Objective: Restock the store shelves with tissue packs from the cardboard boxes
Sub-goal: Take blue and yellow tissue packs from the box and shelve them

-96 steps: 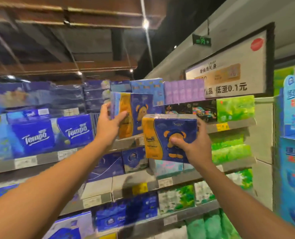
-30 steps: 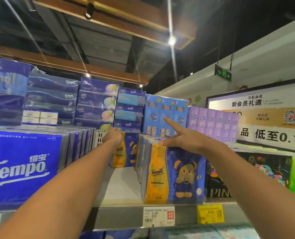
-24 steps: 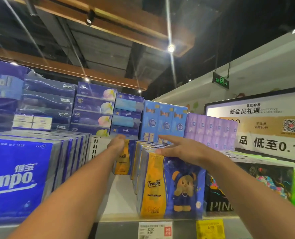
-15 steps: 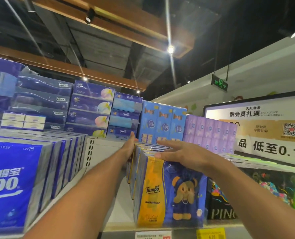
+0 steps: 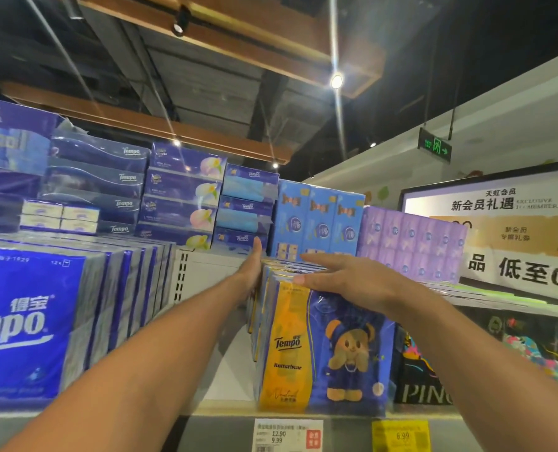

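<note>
A row of orange-and-blue Tempo bear tissue packs (image 5: 323, 350) stands upright on the grey shelf (image 5: 225, 380), one behind another. My left hand (image 5: 253, 269) lies with straight fingers flat against the left side of the row, far back. My right hand (image 5: 343, 278) rests palm down on top of the front packs, fingers straight and spread. Neither hand grips a pack. No cardboard box is in view.
Large blue Tempo packs (image 5: 26, 321) fill the shelf's left side, with a bare gap between them and the bear packs. Black packs (image 5: 427, 370) stand on the right. Boxed tissues (image 5: 180, 197) and purple packs (image 5: 411, 246) are stacked behind. Price tags (image 5: 287, 433) line the shelf edge.
The pack held earlier now stands in the row. My left hand slid the back pack right against the row, closing the gap, and my right hand lowered flat onto the packs' tops.
</note>
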A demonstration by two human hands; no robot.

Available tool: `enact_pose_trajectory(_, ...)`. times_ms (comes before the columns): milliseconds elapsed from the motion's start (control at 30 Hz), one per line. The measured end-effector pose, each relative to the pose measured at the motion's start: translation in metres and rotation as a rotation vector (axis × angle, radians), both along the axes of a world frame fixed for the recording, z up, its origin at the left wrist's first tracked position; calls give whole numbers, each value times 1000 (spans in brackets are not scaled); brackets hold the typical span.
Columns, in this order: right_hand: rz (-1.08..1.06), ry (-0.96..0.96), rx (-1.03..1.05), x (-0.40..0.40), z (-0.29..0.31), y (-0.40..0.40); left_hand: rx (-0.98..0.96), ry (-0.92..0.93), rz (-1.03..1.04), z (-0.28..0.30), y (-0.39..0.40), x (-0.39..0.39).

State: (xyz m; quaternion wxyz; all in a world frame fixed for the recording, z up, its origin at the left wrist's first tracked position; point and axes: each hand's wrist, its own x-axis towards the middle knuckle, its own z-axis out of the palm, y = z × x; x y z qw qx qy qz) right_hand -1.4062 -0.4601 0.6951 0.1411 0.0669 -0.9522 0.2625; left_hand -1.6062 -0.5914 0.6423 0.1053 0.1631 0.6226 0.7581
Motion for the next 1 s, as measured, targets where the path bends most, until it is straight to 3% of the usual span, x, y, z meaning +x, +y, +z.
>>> enact_pose_trajectory(133,25,28,37,0,0,2,-208,61,148,4,-9,44)
enact_pose_trajectory(333,7,77,129,11,0,-9,-256,116,241,2,-33,108)
enact_pose_trajectory(500,-336,667,408,40,-35,-25,-204,252,316,-24,-65,153)
enact_pose_trajectory(567,-332,836,308,67,-55,-33,-222,401,450,-39,-76,178)
enact_pose_trajectory(633,-305,931,81,99,-86,-40,-136,611,558,-59,-81,212)
enact_pose_trajectory(767,-456,835,-78,180,-193,-51,34,872,365,-129,-69,287)
enact_pose_trajectory(1000,-993,423,-98,392,-351,-64,-265,752,-230,-275,-13,442)
